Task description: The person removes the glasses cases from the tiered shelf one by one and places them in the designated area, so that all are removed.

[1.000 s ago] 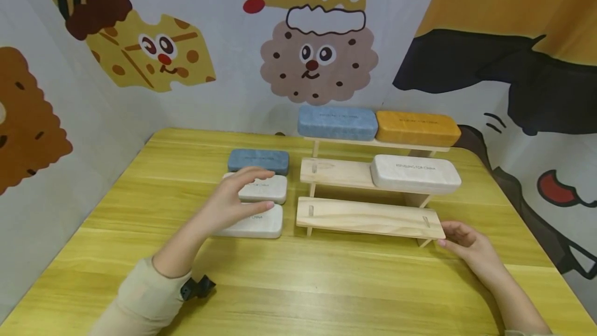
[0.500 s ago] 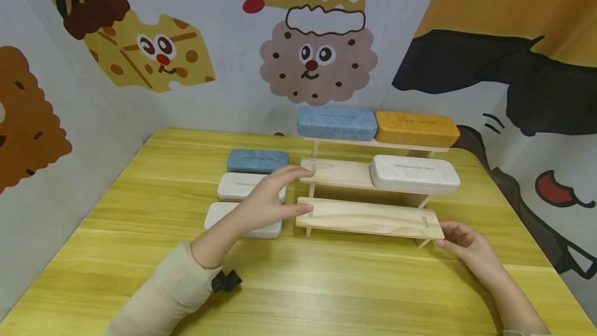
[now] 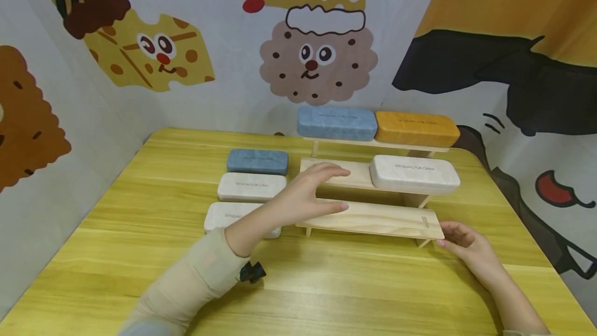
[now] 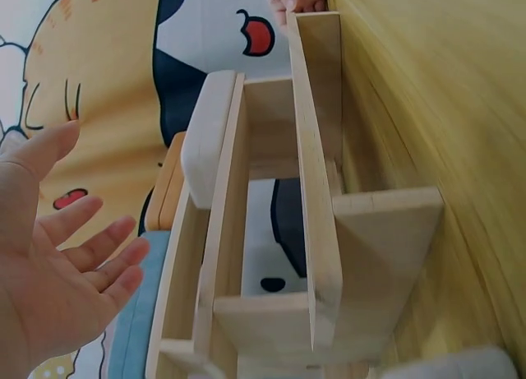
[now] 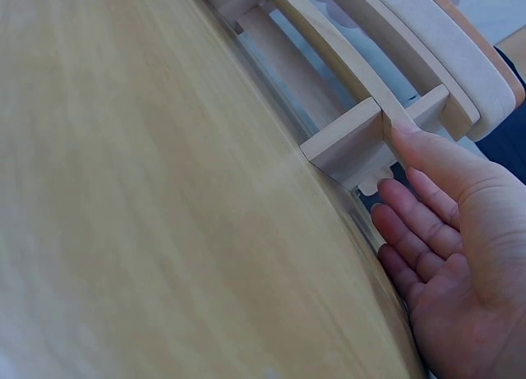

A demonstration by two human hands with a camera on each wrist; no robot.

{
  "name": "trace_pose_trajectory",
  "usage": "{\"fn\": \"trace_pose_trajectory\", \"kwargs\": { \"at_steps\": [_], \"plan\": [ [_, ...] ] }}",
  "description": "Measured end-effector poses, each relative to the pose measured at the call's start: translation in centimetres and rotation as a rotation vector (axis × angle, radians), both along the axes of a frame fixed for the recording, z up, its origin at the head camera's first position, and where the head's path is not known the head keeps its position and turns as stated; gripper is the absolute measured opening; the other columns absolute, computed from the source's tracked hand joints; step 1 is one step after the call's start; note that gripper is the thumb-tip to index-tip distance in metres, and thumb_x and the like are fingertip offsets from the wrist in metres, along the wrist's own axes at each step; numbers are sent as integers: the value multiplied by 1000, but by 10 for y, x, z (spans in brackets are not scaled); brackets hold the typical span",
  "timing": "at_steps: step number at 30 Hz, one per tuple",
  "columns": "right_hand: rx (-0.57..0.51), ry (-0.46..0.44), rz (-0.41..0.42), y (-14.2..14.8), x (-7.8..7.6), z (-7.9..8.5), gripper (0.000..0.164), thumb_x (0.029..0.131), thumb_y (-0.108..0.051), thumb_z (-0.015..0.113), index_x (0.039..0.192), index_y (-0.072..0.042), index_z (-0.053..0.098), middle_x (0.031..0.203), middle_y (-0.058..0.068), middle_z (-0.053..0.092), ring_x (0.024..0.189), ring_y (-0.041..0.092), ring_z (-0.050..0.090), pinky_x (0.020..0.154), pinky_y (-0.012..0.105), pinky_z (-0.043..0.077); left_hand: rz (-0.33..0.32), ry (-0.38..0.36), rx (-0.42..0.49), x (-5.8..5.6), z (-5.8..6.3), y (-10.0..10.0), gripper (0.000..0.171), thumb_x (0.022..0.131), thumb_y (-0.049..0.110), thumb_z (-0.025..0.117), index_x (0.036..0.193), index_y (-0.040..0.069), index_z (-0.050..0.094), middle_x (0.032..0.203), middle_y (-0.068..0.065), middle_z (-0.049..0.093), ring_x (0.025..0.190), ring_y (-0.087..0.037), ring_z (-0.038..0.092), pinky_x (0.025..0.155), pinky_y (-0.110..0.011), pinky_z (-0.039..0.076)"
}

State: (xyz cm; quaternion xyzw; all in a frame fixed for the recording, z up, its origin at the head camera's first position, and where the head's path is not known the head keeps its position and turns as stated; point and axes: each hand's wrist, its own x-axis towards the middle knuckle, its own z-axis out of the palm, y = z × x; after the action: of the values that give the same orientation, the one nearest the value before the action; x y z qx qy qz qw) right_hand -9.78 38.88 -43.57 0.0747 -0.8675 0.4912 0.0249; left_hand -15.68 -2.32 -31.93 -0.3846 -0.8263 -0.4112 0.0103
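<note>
My left hand (image 3: 303,196) reaches over the left part of a three-tier wooden stepped rack, thumb and fingers spread, with nothing between them. In the left wrist view, the palm and relaxed fingers (image 4: 86,264) show beside the rack. At the front right corner, my right hand (image 3: 468,248) touches the end of the lowest shelf (image 3: 382,219); in the right wrist view its thumb (image 5: 427,153) meets the edge, and the other fingers curve loosely below. A white glasses case (image 3: 415,174) lies on the right of the middle shelf (image 3: 359,172). Blue (image 3: 337,123) and orange (image 3: 417,128) cases fill the top shelf.
Left of the rack, a blue case (image 3: 257,162) and two white cases, a farther one (image 3: 252,186) and a nearer one (image 3: 224,217), lie in a column on the wooden table (image 3: 336,284). A cartoon-printed wall covering (image 3: 224,108) stands behind the table.
My left hand has moved right, from over the white cases at the left to over the rack's lower shelves. The right hand has stayed at the rack's corner.
</note>
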Motion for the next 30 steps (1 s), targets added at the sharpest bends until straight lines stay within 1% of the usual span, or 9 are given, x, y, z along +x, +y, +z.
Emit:
{"fn": "trace_pose_trajectory", "kwargs": {
  "at_steps": [2,9,15,17,22,23,27,29,30],
  "plan": [
    [1,0,-3,0,0,0,35,91,-4,65,120,9,53,109,-15,62,99,-2,56,79,11,44,3,-5,-12,-1,1,7,62,86,39,71,140,16,50,144,-4,44,132,-17,36,104,-46,35],
    [10,-1,-16,1,1,1,35,91,-6,66,120,8,53,109,-16,61,99,-4,56,79,11,44,-14,-16,-26,-9,3,29,66,87,44,69,144,21,45,145,3,41,123,-17,46,97,-37,43],
    [11,-2,-16,1,2,1,36,91,-6,66,120,9,53,109,-16,61,99,-4,56,79,10,43,-5,-14,-48,-17,5,46,70,86,47,69,145,20,44,147,3,39,130,-17,40,104,-44,36],
    [8,-5,-16,0,2,2,36,91,-6,66,121,9,53,109,-16,61,99,-4,55,79,10,43,-4,-9,-53,-20,6,52,70,86,46,69,145,19,44,148,2,39,134,-17,35,106,-43,33],
    [10,-14,-23,0,2,2,37,91,-8,66,121,8,53,109,-17,61,99,-4,55,79,11,44,6,-1,-62,-29,6,67,70,85,46,70,144,18,46,145,1,43,133,-16,35,107,-39,32],
    [15,-14,-26,0,2,2,37,91,-9,66,121,8,53,108,-17,61,99,-5,55,79,11,44,3,8,-60,-31,6,70,70,85,45,71,143,16,46,140,0,47,132,-16,37,107,-38,32],
    [32,-7,-35,0,1,2,38,90,-10,67,120,8,53,107,-16,61,98,-5,55,79,10,43,-8,70,-70,-38,5,80,71,84,44,72,142,12,47,138,-2,50,129,-16,40,107,-31,30],
    [33,-6,-37,0,1,2,38,90,-10,68,120,9,53,106,-16,61,98,-5,55,79,10,44,-10,102,-84,-41,4,83,72,84,44,72,142,11,47,139,-2,49,128,-15,40,107,-28,28],
    [31,-6,-38,-1,1,2,38,90,-11,68,120,9,53,107,-16,61,98,-5,56,79,10,44,-8,110,-94,-42,4,85,72,84,45,72,142,11,47,143,-2,45,129,-15,39,108,-27,27]
  ]
}}
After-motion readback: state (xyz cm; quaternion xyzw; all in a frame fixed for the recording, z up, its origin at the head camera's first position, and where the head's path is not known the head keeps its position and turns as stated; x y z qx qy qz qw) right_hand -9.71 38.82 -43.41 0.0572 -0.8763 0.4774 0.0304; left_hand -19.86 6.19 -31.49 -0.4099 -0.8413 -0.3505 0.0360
